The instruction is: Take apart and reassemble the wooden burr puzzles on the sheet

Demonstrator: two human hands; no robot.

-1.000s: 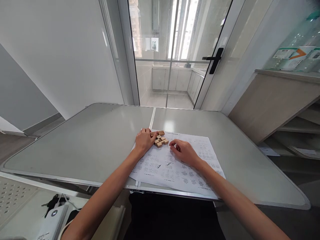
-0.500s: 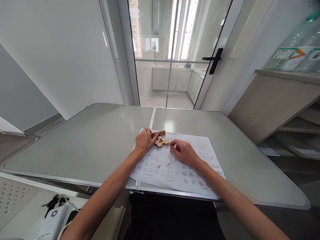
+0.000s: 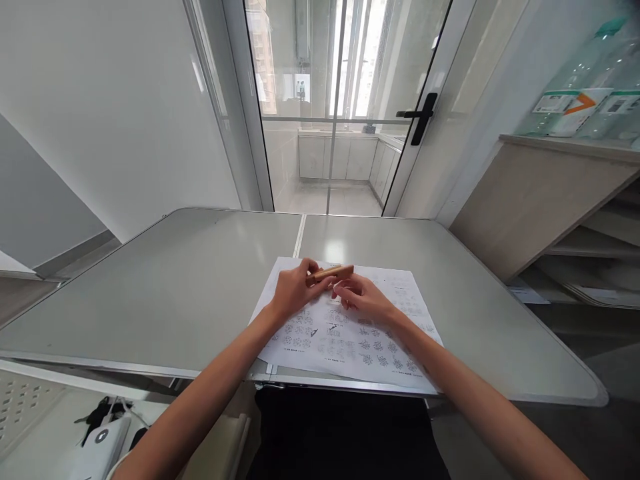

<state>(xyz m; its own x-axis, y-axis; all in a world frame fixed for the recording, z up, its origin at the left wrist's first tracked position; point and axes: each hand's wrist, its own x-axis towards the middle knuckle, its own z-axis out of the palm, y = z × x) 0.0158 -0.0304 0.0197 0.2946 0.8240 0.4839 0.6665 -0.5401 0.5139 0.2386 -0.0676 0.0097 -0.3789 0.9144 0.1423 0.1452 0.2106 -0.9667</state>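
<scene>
My left hand (image 3: 294, 291) pinches a long wooden block (image 3: 334, 272) and holds it just above a printed paper sheet (image 3: 350, 333). My right hand (image 3: 363, 298) is right beside it, fingers curled, fingertips touching the underside of the same block. The other wooden pieces seen before are hidden behind my hands. The sheet carries rows of small diagrams and lies on a grey folding table (image 3: 175, 287).
A glass door with a black handle (image 3: 419, 117) stands behind the table. A wooden shelf unit (image 3: 550, 200) is at the right, with boxes on top. A white device (image 3: 97, 443) and cables lie on a lower surface at bottom left.
My left hand has lifted one long wooden block off the pile on the paper. My right hand moved left to meet it. The camera tilted slightly.
</scene>
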